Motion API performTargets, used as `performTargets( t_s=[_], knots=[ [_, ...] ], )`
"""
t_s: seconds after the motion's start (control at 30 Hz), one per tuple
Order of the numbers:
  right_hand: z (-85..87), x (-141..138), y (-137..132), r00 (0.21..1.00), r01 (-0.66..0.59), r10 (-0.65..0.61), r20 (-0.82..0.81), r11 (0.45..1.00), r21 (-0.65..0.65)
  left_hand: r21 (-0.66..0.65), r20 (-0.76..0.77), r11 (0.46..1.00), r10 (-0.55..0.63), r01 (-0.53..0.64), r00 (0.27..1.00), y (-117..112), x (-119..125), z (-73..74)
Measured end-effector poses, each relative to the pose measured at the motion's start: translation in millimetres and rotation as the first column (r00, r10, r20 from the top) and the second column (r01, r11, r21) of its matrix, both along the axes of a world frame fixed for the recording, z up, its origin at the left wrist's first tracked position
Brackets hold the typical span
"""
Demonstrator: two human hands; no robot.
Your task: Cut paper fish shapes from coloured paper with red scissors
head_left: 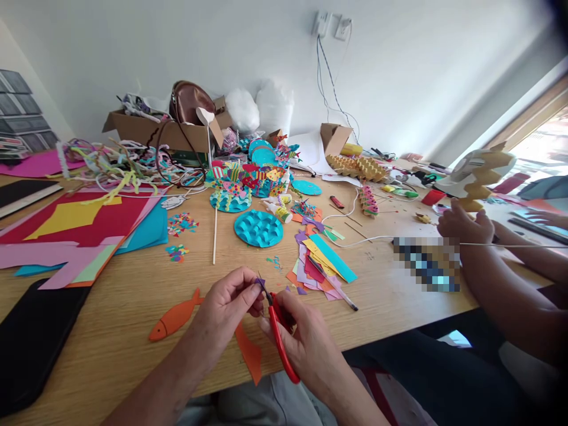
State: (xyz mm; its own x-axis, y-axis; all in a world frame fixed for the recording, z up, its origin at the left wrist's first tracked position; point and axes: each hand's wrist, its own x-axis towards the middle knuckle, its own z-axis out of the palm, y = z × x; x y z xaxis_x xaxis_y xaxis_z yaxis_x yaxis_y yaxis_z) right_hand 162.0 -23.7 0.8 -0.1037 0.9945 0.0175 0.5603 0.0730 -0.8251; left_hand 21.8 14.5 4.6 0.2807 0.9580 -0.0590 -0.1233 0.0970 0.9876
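Between the fingertips of my left hand (239, 294) is a small piece of purple paper (260, 283). My right hand (306, 331) is closed round the red handles of a pair of scissors (277, 337), whose dark blades reach up to the purple piece. Below my hands lies an orange paper scrap (249, 354) near the table edge. To the left rests an orange paper fish (175, 317) with a drawn eye and gill line. Several tiny blue-green bits (274, 261) lie just beyond my hands.
A pile of coloured paper scraps (326, 260) with a pen (339, 290) lies right of centre. Behind stand a blue scalloped disc (258, 228) and decorated paper fish. Coloured sheets (89, 225) and a black phone-like slab (35, 343) are left. A co-worker's arms (492, 266) are at right.
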Motion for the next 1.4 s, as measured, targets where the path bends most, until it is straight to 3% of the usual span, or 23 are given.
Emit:
performTargets(
  t_s=[0.43,0.67,1.4],
  knots=[
    [0.3,4,-2,0.998,0.025,-0.026,-0.055,0.999,-0.026,-0.008,-0.053,0.999,-0.031,0.031,0.998,-1,1,3.7],
    [-0.9,10,-3,1.0,0.016,-0.016,-0.007,0.999,-0.045,0.01,-0.046,0.999,-0.045,0.045,0.998,1,-3,-3.6],
    [-6.3,9,1,1.0,-0.005,0.006,0.017,0.998,-0.058,-0.054,0.021,0.997,0.054,-0.053,0.998,3,-3,-1.3]
  ],
)
